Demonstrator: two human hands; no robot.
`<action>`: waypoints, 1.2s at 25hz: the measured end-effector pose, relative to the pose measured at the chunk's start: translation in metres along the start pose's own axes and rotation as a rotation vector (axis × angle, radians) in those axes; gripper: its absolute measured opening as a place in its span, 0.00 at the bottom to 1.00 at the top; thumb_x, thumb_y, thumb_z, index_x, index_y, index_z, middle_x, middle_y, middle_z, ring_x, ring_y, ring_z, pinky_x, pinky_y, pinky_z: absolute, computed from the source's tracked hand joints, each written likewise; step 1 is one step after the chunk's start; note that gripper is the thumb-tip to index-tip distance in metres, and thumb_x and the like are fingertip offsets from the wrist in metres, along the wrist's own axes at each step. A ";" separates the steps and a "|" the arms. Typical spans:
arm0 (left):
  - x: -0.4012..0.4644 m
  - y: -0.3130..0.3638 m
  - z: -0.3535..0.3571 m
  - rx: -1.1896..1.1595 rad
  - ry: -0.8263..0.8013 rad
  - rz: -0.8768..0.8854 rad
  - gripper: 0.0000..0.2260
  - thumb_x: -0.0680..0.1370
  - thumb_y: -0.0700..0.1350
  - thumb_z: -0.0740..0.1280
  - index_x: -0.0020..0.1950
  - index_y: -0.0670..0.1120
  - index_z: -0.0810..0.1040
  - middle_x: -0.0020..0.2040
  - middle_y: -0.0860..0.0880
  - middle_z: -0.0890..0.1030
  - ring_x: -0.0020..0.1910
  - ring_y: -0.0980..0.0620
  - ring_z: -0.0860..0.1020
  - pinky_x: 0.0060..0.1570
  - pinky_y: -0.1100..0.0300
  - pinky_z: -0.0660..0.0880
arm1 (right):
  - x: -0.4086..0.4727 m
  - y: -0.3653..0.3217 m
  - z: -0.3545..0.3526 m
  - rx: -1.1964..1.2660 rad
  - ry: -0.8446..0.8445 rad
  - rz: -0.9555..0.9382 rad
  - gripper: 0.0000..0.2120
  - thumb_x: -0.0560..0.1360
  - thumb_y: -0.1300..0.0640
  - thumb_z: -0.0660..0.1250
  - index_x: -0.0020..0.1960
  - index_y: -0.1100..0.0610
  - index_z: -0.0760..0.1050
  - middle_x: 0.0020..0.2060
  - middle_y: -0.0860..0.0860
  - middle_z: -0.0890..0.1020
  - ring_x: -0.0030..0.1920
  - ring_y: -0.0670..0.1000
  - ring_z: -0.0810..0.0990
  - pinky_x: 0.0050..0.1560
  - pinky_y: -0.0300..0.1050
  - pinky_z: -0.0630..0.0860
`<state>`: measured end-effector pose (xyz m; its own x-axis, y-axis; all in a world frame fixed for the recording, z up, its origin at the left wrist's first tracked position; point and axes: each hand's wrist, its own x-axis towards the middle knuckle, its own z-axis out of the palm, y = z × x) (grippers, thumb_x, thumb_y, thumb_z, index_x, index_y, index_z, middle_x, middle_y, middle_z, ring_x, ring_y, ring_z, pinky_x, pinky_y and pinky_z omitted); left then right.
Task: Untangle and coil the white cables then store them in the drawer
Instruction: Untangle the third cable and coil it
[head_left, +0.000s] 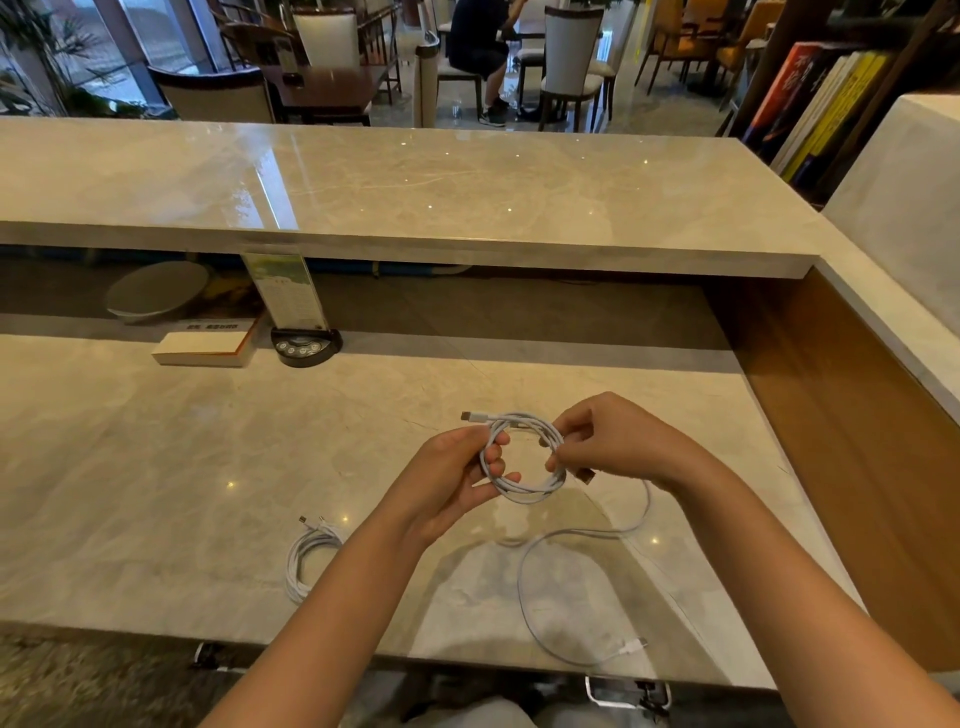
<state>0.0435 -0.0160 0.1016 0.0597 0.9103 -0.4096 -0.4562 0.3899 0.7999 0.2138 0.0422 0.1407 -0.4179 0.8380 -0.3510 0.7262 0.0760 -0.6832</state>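
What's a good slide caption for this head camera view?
Both hands wind a white cable coil above the marble counter; another coiled cable lies left.

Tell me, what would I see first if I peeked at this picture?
You'd first spot two hands in the middle, the left hand and the right hand, holding a round coil of white cable above the shiny marble counter. Its loose tail curls over the counter below the right hand. Another coiled white cable lies on the counter, left of the left arm.
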 end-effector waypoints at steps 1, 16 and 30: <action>0.001 -0.003 0.000 0.020 0.001 -0.006 0.11 0.80 0.38 0.57 0.42 0.40 0.76 0.28 0.50 0.71 0.26 0.56 0.71 0.35 0.60 0.79 | 0.004 0.001 0.005 -0.063 0.053 0.018 0.03 0.68 0.57 0.71 0.41 0.56 0.82 0.34 0.54 0.84 0.33 0.48 0.78 0.35 0.43 0.73; -0.006 0.006 -0.034 0.116 -0.004 -0.017 0.12 0.77 0.31 0.59 0.54 0.42 0.79 0.34 0.50 0.80 0.32 0.57 0.79 0.40 0.65 0.79 | 0.025 0.000 0.022 0.412 -0.174 0.058 0.07 0.74 0.60 0.69 0.45 0.64 0.81 0.31 0.55 0.81 0.26 0.46 0.74 0.28 0.36 0.71; -0.036 -0.016 -0.102 -0.135 0.324 0.095 0.09 0.78 0.36 0.61 0.52 0.39 0.80 0.45 0.44 0.85 0.45 0.52 0.84 0.46 0.60 0.80 | 0.063 -0.036 0.101 0.321 -0.019 -0.068 0.14 0.74 0.65 0.66 0.59 0.58 0.77 0.33 0.56 0.83 0.25 0.47 0.79 0.30 0.37 0.79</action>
<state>-0.0416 -0.0693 0.0589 -0.2629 0.8417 -0.4716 -0.5608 0.2644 0.7846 0.1063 0.0381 0.0780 -0.4720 0.8262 -0.3075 0.4884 -0.0454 -0.8715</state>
